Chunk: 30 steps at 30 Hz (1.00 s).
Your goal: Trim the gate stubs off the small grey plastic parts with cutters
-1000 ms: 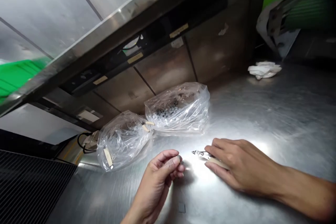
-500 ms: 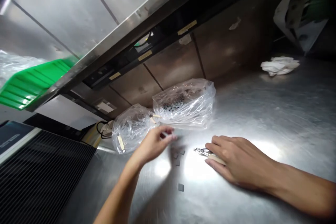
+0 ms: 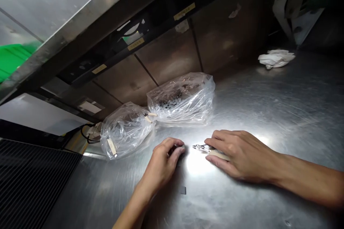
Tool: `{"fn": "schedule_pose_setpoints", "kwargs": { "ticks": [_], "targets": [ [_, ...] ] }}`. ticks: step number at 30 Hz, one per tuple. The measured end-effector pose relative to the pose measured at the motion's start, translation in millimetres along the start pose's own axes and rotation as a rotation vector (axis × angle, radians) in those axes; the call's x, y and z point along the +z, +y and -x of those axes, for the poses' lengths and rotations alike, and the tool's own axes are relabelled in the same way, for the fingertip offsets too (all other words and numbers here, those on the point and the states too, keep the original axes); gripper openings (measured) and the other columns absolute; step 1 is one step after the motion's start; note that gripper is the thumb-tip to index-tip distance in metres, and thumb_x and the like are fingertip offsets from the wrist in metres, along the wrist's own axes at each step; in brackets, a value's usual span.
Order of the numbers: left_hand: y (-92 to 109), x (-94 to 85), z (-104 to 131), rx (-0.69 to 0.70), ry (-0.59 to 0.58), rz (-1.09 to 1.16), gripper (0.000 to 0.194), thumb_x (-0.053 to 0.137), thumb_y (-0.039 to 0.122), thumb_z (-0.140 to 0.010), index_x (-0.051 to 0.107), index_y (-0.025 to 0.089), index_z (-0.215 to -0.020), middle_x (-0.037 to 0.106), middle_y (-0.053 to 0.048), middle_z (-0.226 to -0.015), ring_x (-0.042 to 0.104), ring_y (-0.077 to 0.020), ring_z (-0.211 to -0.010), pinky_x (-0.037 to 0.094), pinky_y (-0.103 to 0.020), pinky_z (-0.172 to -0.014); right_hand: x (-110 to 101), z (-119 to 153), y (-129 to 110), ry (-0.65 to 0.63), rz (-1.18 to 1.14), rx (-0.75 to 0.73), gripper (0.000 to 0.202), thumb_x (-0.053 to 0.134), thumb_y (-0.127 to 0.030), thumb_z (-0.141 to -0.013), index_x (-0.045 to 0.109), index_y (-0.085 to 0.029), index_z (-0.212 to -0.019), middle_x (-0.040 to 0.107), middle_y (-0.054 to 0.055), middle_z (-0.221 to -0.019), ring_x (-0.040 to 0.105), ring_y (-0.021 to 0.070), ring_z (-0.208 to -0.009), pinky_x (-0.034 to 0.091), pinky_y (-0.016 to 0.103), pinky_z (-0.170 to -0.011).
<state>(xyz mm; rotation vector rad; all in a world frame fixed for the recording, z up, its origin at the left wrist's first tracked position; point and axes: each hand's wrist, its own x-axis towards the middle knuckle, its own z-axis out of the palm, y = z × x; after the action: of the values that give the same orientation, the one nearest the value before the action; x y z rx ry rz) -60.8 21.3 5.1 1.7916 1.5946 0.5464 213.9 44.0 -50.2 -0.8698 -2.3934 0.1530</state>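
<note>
My right hand is wrapped round side cutters with beige handles, their metal jaws pointing left toward my other hand. My left hand is closed in a pinch just above the steel table, with a small grey piece partly showing at the fingertips. A short gap separates the cutter tips from those fingertips. Below them on the table lies a flat dark grey square. Whatever lies under my left hand is hidden.
A clear plastic bag with many small grey pieces stands at the back, beside another clear bag. A crumpled white cloth lies at the back right. A metal shelf overhangs the table, and a black ribbed unit is at the left.
My left hand has come down to the table where several small grey pieces lay, and its fingers have closed. The right hand keeps the cutters nearly in place. The view has shifted slightly.
</note>
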Motion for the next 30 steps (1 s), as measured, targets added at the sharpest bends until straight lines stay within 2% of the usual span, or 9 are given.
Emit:
{"fn": "schedule_pose_setpoints", "kwargs": {
  "ticks": [2,4,6,9,14,25,30],
  "targets": [
    [3,2.6,6,-0.077,0.038,0.253,0.026,0.070,0.040,-0.103,0.077,0.016,-0.108,0.077,-0.007,-0.093,0.071,-0.0195,-0.086,0.053,-0.033,-0.083,-2,-1,1,0.040,-0.015,-0.018,0.028,0.058,-0.034,-0.111,0.076,-0.015,-0.122,0.069,0.004,-0.093,0.067,0.0193,-0.074,0.048,0.035,-0.067],
    [8,5.3,11,-0.173,0.035,0.630,0.032,0.086,0.045,-0.094,0.079,0.016,-0.108,0.076,-0.004,-0.084,0.069,-0.0134,-0.072,0.053,-0.026,-0.072,-6,-3,1,0.104,-0.027,-0.042,0.029,0.057,-0.034,-0.112,0.073,-0.014,-0.125,0.069,0.005,-0.095,0.067,0.0186,-0.076,0.050,0.034,-0.069],
    [13,7.8,13,-0.249,0.020,0.962,0.039,0.099,0.042,-0.082,0.083,0.017,-0.108,0.078,-0.003,-0.086,0.069,-0.0100,-0.069,0.053,-0.021,-0.068,-9,-4,-1,0.169,-0.032,-0.072,0.028,0.058,-0.033,-0.113,0.071,-0.013,-0.127,0.070,0.005,-0.097,0.067,0.0179,-0.078,0.051,0.033,-0.069],
    [19,11.6,15,-0.356,-0.001,1.223,0.041,0.107,0.034,-0.072,0.088,0.017,-0.105,0.081,-0.006,-0.089,0.074,-0.0103,-0.072,0.058,-0.019,-0.068,-13,-7,-3,0.217,-0.017,-0.104,0.026,0.060,-0.030,-0.112,0.070,-0.012,-0.128,0.070,0.006,-0.097,0.067,0.0175,-0.078,0.052,0.032,-0.068],
    [21,16.2,15,-0.446,-0.036,1.288,0.039,0.108,0.029,-0.070,0.090,0.014,-0.102,0.082,-0.009,-0.087,0.076,-0.0116,-0.071,0.063,-0.019,-0.069,-15,-8,-4,0.209,0.012,-0.109,0.026,0.060,-0.030,-0.111,0.070,-0.012,-0.127,0.070,0.007,-0.097,0.068,0.0187,-0.078,0.052,0.033,-0.068],
    [24,21.4,16,-0.435,-0.066,1.286,0.043,0.108,0.029,-0.070,0.090,0.010,-0.104,0.085,-0.010,-0.089,0.079,-0.0123,-0.073,0.064,-0.017,-0.069,-21,-11,-12,0.192,0.106,-0.154,0.026,0.058,-0.031,-0.112,0.072,-0.011,-0.121,0.073,0.009,-0.097,0.068,0.0225,-0.079,0.045,0.038,-0.067],
    [22,22.6,17,-0.417,-0.071,1.259,0.040,0.106,0.031,-0.074,0.090,0.011,-0.105,0.085,-0.010,-0.091,0.079,-0.0116,-0.075,0.063,-0.016,-0.071,-20,-11,-14,0.181,0.110,-0.152,0.026,0.057,-0.030,-0.112,0.072,-0.011,-0.120,0.072,0.009,-0.097,0.067,0.0230,-0.079,0.043,0.039,-0.068]
  ]
}}
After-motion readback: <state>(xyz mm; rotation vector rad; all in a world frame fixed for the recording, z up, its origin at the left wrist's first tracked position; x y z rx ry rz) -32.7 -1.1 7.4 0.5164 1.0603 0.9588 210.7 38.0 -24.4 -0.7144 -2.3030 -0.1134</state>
